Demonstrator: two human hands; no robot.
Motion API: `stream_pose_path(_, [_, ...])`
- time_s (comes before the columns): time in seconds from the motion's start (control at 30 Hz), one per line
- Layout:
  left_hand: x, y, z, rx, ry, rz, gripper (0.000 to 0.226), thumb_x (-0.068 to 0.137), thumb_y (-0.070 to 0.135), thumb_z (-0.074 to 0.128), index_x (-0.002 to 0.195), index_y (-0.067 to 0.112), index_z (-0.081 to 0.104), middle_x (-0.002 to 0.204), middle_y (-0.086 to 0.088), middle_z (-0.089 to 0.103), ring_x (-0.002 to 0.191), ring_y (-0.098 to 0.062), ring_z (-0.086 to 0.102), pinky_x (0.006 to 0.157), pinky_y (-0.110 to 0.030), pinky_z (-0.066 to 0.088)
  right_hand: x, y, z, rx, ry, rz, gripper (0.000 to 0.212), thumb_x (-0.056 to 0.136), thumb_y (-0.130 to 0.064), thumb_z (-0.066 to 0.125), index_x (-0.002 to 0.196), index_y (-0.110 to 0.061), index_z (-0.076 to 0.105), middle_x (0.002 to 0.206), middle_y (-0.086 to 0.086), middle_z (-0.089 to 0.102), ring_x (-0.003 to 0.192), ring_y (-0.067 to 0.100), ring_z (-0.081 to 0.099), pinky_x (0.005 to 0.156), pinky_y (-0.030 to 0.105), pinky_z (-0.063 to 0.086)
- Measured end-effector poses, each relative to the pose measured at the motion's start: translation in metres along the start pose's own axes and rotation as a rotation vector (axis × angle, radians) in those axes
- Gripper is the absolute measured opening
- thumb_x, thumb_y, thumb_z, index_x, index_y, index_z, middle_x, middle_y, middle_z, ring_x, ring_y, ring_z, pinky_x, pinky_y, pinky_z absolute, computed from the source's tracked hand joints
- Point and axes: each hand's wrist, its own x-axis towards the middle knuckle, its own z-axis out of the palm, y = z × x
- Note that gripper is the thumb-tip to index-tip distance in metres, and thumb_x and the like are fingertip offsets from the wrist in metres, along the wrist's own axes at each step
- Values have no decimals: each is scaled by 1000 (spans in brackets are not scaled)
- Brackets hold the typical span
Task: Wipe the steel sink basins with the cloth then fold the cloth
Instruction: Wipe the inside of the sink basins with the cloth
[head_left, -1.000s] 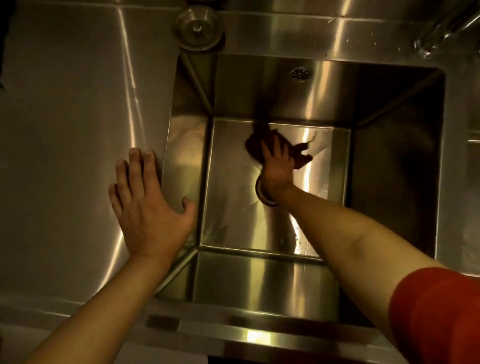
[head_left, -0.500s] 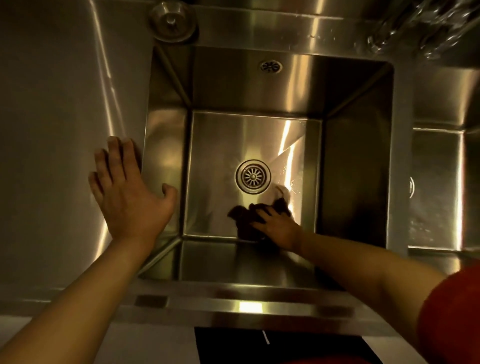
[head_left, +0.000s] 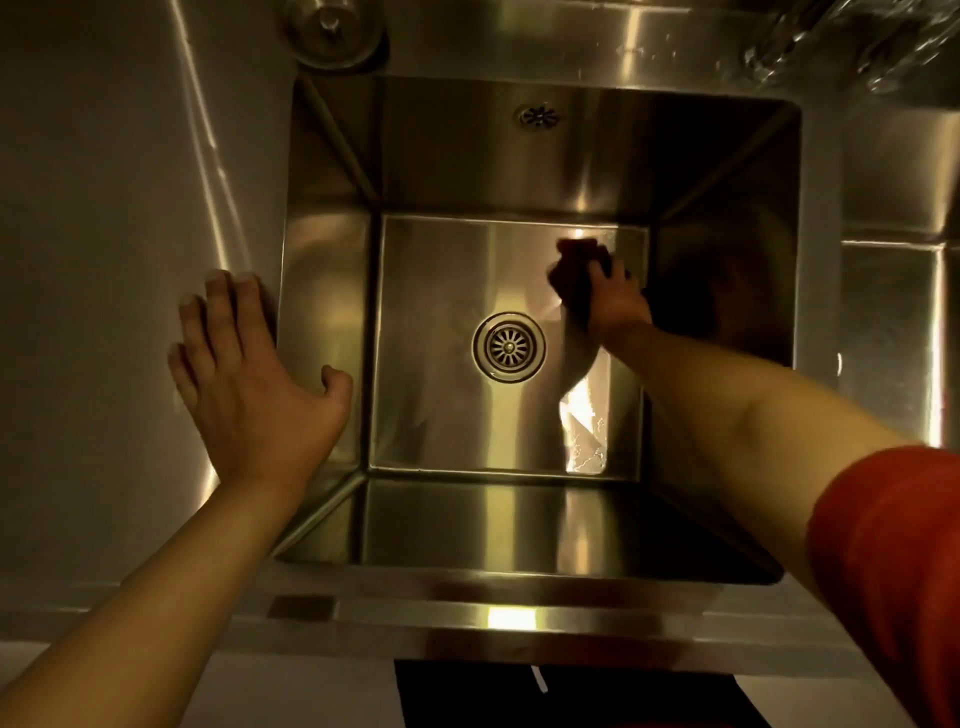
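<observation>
A deep steel sink basin (head_left: 332, 291) fills the middle of the view, with a round drain (head_left: 508, 347) in its floor. My right hand (head_left: 615, 301) reaches down into the basin and presses a dark bunched cloth (head_left: 574, 267) against the floor near the far right corner. Part of the cloth is hidden under the hand. My left hand (head_left: 249, 384) rests flat on the steel counter (head_left: 104, 260), fingers spread, its thumb over the basin's left rim. A second basin (head_left: 893, 291) shows at the right edge.
A round steel drain plug (head_left: 335, 31) lies on the ledge behind the basin's left corner. An overflow hole (head_left: 537, 117) is in the back wall. A tap (head_left: 831, 47) blurs at the top right. Water drops glint on the floor's right side.
My right hand has swept the cloth from the near edge of the basin floor, past the drain, to the far right corner. My left hand has stayed on the counter.
</observation>
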Motion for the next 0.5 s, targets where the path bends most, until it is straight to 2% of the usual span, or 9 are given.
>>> stream_pose_path(0.13, [1,0,0,7,-3,3,106,78,40,76,163,19,16,172,-9,14,159,-34,9,126,-59,14,23,-22,-6,5,41,-40,82,86,-10,68,155,-29,28,164,13,17,142,46,33,106,59,45])
stream_pose_path(0.27, [1,2,-1,13,-9,4,106,79,40,75,164,18,15,173,-9,13,159,-34,8,127,-58,13,-20,-28,19,-23,33,-98,71,88,-17,63,151,-28,33,161,12,23,138,44,36,97,56,48])
stream_pose_path(0.33, [1,2,-2,9,-3,8,107,79,39,77,164,18,16,172,-10,14,159,-35,9,126,-58,13,-56,-22,35,-65,-35,-142,77,82,-24,71,149,-30,33,159,10,26,138,42,35,96,55,49])
stream_pose_path(0.4, [1,3,-2,9,-2,14,107,78,38,78,164,16,17,172,-11,15,159,-36,10,126,-59,14,-94,-9,55,-113,-118,-198,75,83,-31,71,148,-31,34,156,8,27,134,39,39,94,51,49])
stream_pose_path(0.5, [1,4,-3,4,-5,5,108,77,36,80,163,15,19,171,-12,16,158,-37,12,125,-60,15,-140,22,80,-160,-251,-265,71,86,-26,71,147,-32,34,155,8,23,132,38,39,93,50,52])
